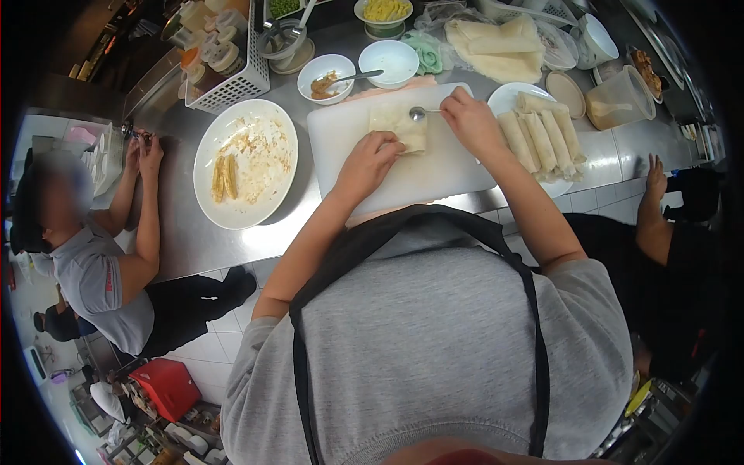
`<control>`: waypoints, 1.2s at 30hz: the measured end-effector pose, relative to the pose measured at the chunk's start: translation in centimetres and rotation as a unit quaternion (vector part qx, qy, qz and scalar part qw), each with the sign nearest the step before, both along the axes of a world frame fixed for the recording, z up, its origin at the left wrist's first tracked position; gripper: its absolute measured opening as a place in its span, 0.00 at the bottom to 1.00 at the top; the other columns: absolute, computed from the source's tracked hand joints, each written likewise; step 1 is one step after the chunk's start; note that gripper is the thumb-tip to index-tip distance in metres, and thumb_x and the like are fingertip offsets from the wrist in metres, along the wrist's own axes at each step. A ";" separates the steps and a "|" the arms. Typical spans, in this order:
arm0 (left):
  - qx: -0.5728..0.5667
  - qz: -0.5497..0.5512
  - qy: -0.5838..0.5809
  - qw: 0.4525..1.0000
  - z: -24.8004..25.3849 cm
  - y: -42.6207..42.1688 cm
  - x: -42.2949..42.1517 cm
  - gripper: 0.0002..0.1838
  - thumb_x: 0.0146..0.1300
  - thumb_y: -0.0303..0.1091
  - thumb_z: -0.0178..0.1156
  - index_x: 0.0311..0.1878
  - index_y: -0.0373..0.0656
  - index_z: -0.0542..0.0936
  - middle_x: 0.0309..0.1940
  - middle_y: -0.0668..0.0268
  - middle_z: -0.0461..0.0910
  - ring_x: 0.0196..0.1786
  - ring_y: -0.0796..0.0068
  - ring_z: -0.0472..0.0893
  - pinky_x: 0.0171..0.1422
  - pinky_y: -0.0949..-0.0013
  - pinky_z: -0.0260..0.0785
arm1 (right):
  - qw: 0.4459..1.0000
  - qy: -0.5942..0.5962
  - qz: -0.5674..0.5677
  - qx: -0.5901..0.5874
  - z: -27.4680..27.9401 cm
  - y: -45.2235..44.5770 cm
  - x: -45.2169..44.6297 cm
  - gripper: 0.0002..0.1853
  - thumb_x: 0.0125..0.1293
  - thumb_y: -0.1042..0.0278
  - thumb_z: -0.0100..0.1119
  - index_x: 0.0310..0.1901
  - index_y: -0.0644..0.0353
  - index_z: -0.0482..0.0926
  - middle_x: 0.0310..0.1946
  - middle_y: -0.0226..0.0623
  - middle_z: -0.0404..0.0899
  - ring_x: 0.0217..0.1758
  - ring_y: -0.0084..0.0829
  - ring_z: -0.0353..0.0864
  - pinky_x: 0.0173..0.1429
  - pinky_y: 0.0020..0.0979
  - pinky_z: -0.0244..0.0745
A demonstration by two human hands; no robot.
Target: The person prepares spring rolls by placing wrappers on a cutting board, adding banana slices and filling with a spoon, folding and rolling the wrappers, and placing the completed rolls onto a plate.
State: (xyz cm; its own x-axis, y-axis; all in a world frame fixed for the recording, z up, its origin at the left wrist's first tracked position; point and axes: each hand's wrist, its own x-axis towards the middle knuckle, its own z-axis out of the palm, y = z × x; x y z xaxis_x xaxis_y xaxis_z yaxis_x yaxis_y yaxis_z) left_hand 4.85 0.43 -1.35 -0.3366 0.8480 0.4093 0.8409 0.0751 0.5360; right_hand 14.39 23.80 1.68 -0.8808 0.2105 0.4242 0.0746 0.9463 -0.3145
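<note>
One shirt; left hand touches one wrapper, right one spoon.

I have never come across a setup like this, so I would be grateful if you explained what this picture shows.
There is no machine here: one camera, worn on a person's head, looks forward and down at their bare hands. The large grey shape below is their own shirt.

They stand at a shiny steel counter. On a white rectangular cutting board lies a pale, thin folded sheet. The left hand rests on its near edge; the right hand holds a small metal spoon over it.

Left of the board is a white oval plate with yellowish strips; to the right, pale rolls lie on another white plate. A co-worker stands at the left.
</note>
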 end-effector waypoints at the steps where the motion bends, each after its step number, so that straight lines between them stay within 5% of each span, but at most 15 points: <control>1: 0.002 -0.003 0.003 1.000 -0.1 0.0 0.1 0.11 0.59 0.27 0.61 0.46 0.45 0.78 0.48 0.61 0.74 0.52 0.57 0.75 0.55 0.60 0.69 | 1.000 -0.014 -0.003 0.022 -0.5 0.0 -0.1 0.04 0.61 0.66 0.59 0.34 0.56 0.76 0.37 0.35 0.72 0.36 0.40 0.79 0.40 0.41 0.73; 15: 0.012 -0.004 -0.008 1.000 0.1 0.1 0.0 0.12 0.57 0.25 0.61 0.45 0.44 0.78 0.47 0.61 0.74 0.51 0.57 0.75 0.54 0.59 0.69 | 0.995 -0.088 0.042 -0.004 0.2 -1.9 -3.5 0.05 0.63 0.66 0.56 0.33 0.58 0.76 0.40 0.38 0.72 0.38 0.41 0.80 0.38 0.42 0.76; 21: 0.010 -0.005 -0.002 1.000 0.1 0.1 -0.1 0.12 0.57 0.25 0.61 0.45 0.44 0.77 0.46 0.60 0.74 0.51 0.57 0.75 0.55 0.59 0.69 | 0.996 0.019 -0.046 -0.071 3.1 0.6 -4.9 0.04 0.62 0.67 0.58 0.34 0.56 0.78 0.40 0.37 0.73 0.36 0.42 0.80 0.38 0.42 0.76; 24: 0.009 -0.011 -0.006 1.000 0.0 0.1 0.1 0.12 0.57 0.25 0.61 0.45 0.44 0.77 0.46 0.61 0.74 0.51 0.57 0.75 0.55 0.59 0.69 | 0.998 0.035 -0.055 -0.010 2.0 2.6 -7.0 0.04 0.62 0.66 0.59 0.36 0.55 0.80 0.36 0.35 0.75 0.34 0.40 0.79 0.38 0.40 0.74; 27: 0.004 -0.006 -0.002 1.000 0.2 0.0 0.0 0.12 0.57 0.25 0.61 0.46 0.44 0.77 0.47 0.61 0.74 0.51 0.57 0.74 0.55 0.60 0.69 | 0.986 0.099 0.024 0.134 1.8 2.1 -7.4 0.03 0.61 0.68 0.59 0.36 0.54 0.80 0.38 0.34 0.75 0.44 0.41 0.79 0.45 0.39 0.75; 30: 0.003 -0.001 -0.004 1.000 0.3 0.0 0.2 0.12 0.58 0.25 0.61 0.46 0.44 0.78 0.47 0.61 0.74 0.51 0.57 0.74 0.55 0.60 0.69 | 0.997 0.044 0.055 0.007 2.5 -0.2 -4.7 0.06 0.60 0.67 0.60 0.38 0.52 0.81 0.41 0.32 0.75 0.48 0.39 0.77 0.49 0.36 0.74; 32: 0.004 -0.002 -0.004 1.000 0.2 0.0 0.2 0.12 0.58 0.25 0.61 0.46 0.44 0.78 0.47 0.61 0.74 0.51 0.57 0.74 0.54 0.60 0.69 | 0.976 -0.158 0.079 -0.128 1.2 -0.7 -3.2 0.08 0.59 0.65 0.63 0.40 0.52 0.81 0.42 0.31 0.76 0.49 0.36 0.77 0.49 0.35 0.74; 36: 0.001 -0.003 -0.005 1.000 0.0 0.1 0.1 0.11 0.58 0.26 0.60 0.46 0.45 0.78 0.47 0.61 0.74 0.51 0.57 0.74 0.55 0.59 0.69 | 0.975 -0.114 0.143 -0.129 -2.2 0.2 -3.2 0.08 0.59 0.64 0.63 0.40 0.52 0.80 0.40 0.30 0.76 0.48 0.35 0.77 0.49 0.34 0.74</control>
